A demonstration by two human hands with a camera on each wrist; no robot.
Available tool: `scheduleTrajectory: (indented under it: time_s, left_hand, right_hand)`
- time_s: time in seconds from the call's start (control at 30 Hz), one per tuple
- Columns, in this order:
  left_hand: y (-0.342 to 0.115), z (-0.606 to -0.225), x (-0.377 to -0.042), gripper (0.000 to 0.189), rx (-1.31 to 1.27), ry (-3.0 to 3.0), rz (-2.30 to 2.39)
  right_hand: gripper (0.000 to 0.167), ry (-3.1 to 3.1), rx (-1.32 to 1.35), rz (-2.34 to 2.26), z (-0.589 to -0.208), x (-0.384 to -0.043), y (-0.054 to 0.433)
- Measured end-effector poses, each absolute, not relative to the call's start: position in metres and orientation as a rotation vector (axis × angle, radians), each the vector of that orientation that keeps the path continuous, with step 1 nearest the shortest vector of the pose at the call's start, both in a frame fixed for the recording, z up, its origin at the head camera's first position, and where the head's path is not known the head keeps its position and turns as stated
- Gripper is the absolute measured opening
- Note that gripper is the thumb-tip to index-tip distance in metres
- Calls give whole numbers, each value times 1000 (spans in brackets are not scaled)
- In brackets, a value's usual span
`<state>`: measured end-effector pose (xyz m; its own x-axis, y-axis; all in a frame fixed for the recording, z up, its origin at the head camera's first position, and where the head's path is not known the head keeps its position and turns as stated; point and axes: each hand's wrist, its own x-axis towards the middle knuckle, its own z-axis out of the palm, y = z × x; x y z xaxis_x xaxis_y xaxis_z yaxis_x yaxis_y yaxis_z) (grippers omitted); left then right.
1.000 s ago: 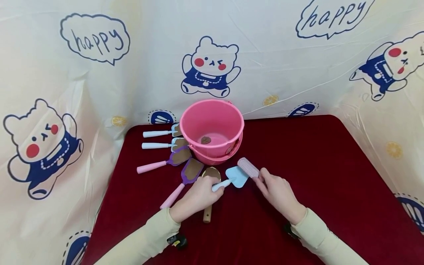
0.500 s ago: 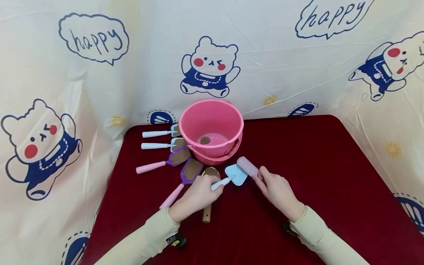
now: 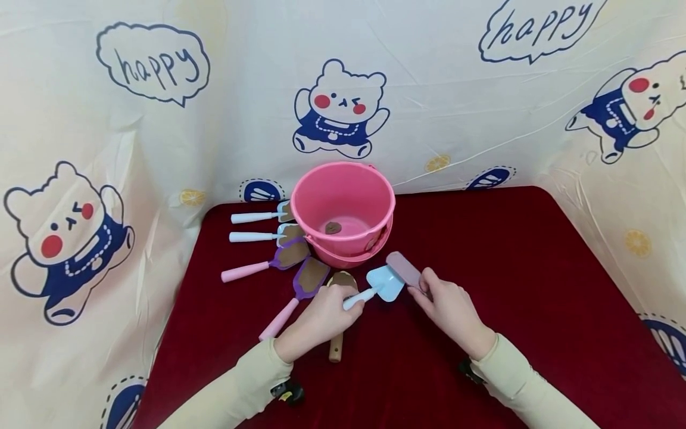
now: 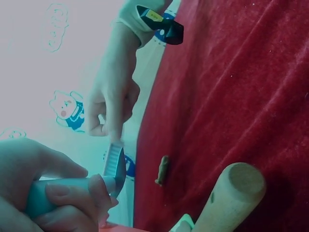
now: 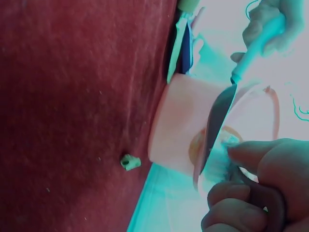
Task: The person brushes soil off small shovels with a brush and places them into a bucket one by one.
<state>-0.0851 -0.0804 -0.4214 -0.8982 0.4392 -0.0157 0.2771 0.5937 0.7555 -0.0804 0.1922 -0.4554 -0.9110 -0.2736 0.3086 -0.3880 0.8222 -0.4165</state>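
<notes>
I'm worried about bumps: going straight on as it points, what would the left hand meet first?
Beyond the blue trowel it holds, the left hand would probably meet the pink brush in the right hand. It overlaps the trowel's edge, but depth is unclear.

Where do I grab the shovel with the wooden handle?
Probably by the bare end of its wooden handle, coming from the person's side: it points back toward the person, while the brown scoop lies toward the pink bucket and the left hand covers the middle in the head view.

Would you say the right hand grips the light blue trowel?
No, the left hand grips the light blue trowel by its handle.
</notes>
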Motion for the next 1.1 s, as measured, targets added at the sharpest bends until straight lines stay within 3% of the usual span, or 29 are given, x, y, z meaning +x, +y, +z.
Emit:
scheduleTrajectory:
  time_s: [0.37,0.6,0.87,1.1]
  left_hand:
    - [-82,-416,-84,11,549,2623,1197]
    - [-82,-415,-83,9,538,2634,1225]
    - [-81,-413,-82,8,555,2639,1231]
    - [-77,-413,-81,9,564,2628,1247]
  right_hand:
    - [30,-2847,335,737,-444,-83,205]
    - [11,-2915,353,677,-446,-83,205]
    - [27,-3026,435,626,-449,-80,195]
    - [28,-3086,542,672,-452,-77,183]
